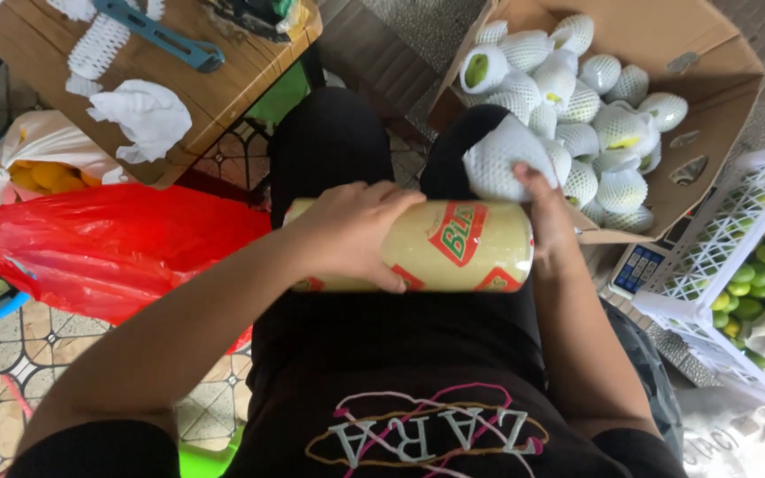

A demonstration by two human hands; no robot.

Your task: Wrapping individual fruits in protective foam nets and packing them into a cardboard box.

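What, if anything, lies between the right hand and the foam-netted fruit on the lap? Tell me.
Nothing visible. The right hand already rests its fingers on the foam-netted fruit, beside the end of the film roll, which the left hand grips from above.

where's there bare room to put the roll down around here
Bare wood shows on the wooden table between the white cloth and the blue tool. The cardboard box is crowded with netted fruit, and the white crate holds green fruit.
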